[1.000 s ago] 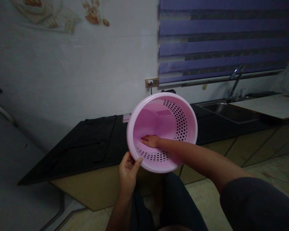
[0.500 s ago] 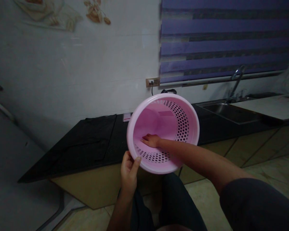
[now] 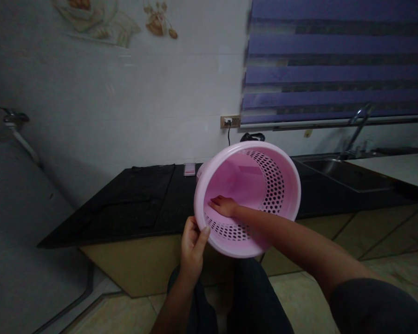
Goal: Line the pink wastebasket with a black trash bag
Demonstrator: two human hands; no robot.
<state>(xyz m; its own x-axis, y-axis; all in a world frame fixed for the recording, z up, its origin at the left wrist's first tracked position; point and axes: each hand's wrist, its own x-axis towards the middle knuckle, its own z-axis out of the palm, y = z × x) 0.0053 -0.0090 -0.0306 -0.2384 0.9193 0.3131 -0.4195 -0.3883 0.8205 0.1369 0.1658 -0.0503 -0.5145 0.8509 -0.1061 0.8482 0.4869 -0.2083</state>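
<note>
A pink plastic basket (image 3: 292, 185) with rows of round holes is tilted on its side at the counter's front edge, its mouth facing me. My left hand (image 3: 194, 241) grips the lower left of its rim, thumb on the front and fingers behind. My right hand (image 3: 224, 205) reaches inside, lying against the inner wall at the lower left with its fingers extended. Nothing shows in that hand. Apart from my hand and forearm, no object is visible in the basket.
Behind the basket runs a black countertop (image 3: 139, 204), with a small pinkish card-like item (image 3: 189, 170) near the wall. A cable hangs from the wall socket (image 3: 230, 121). A sink (image 3: 348, 174) and faucet (image 3: 358, 127) stand at the right.
The view has shifted, so the surroundings and basket sit further right in the picture. My left hand still holds the rim, and my right hand remains against the inner wall.
</note>
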